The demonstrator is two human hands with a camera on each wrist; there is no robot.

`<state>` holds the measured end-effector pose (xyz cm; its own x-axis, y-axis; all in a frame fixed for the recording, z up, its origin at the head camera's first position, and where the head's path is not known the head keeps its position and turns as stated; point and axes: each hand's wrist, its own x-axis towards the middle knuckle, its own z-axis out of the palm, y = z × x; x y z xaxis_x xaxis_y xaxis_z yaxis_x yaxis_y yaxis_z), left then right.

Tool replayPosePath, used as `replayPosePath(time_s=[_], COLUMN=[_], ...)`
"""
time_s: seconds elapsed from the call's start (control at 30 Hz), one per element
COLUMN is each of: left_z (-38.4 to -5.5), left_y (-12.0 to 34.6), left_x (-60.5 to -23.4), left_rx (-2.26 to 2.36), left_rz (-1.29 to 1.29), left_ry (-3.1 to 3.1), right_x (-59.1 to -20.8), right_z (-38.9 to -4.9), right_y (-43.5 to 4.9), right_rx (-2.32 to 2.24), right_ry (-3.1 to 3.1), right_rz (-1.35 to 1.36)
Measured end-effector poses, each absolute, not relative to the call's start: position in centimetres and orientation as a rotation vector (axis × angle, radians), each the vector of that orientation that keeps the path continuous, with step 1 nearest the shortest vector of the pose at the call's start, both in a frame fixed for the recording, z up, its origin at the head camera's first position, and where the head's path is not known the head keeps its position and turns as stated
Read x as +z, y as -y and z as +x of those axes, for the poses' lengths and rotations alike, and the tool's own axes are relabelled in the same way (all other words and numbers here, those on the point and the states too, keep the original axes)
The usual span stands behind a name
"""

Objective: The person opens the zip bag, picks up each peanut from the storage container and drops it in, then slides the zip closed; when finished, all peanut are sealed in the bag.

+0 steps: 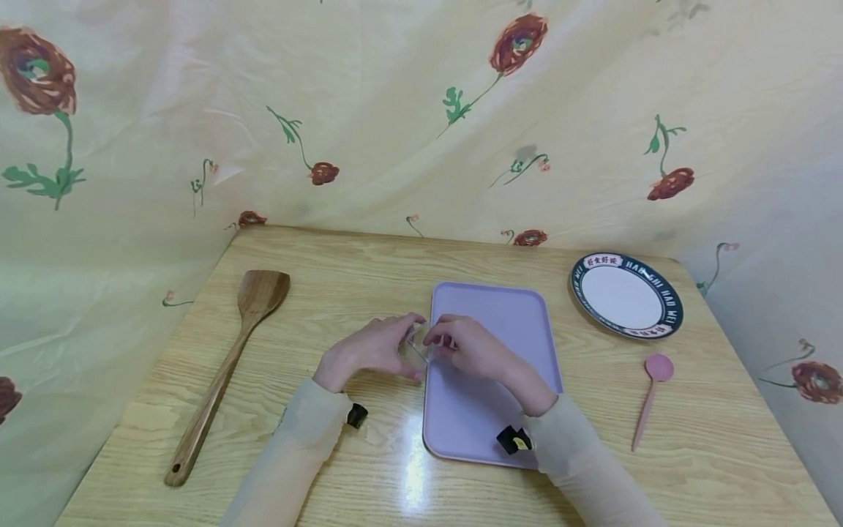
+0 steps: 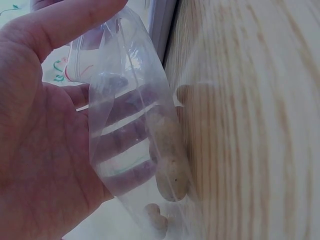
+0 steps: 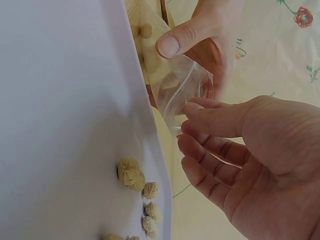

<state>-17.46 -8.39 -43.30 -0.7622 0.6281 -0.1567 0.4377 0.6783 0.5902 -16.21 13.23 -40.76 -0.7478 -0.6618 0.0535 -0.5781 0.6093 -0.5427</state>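
A clear zip-lock bag (image 2: pixel 132 75) hangs between the two hands at the left edge of the lilac tray (image 1: pixel 490 298). My left hand (image 1: pixel 370 348) holds it, the thumb on one side and the fingers behind the film. Peanuts (image 2: pixel 171 160) show through the lower part of the bag, close to the wooden table. With thumb and fingertips my right hand (image 1: pixel 477 353) pinches the bag's zip edge (image 3: pixel 189 87). Several more peanuts (image 3: pixel 129 172) lie on the tray near its rim in the right wrist view; in the head view I cannot see them.
A wooden spatula (image 1: pixel 227 366) lies on the table (image 1: pixel 369 271) at the left. To the right are a dark-rimmed plate (image 1: pixel 622 296) and a pink spoon (image 1: pixel 648 399). Flowered cloth (image 1: pixel 375 110) hangs behind the table and along its sides.
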Motion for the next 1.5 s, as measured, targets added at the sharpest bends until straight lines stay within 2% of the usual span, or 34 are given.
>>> replayPosePath(time_s=[0.3, 0.73, 1.07, 1.5], left_z=[-17.4, -17.3, -17.3, -17.3], left_y=[8.4, 8.5, 8.5, 8.5], left_x=[-43.3, -42.9, -43.0, -42.9], left_rx=[0.755, 0.781, 0.772, 0.764], left_rz=[0.831, 0.850, 0.820, 0.832], left_ry=[-2.559, -2.558, -2.553, -2.556], right_x=[-40.4, -39.8, -40.9, -42.7], right_z=[-16.5, -17.9, -18.6, -19.1], right_y=[-14.3, -18.6, -21.9, -22.2], right_rx=[-0.874, -0.893, -0.933, -0.848], right_ry=[-2.660, -2.738, -2.761, -2.735], right_rz=[-1.003, -0.939, -0.908, -0.772])
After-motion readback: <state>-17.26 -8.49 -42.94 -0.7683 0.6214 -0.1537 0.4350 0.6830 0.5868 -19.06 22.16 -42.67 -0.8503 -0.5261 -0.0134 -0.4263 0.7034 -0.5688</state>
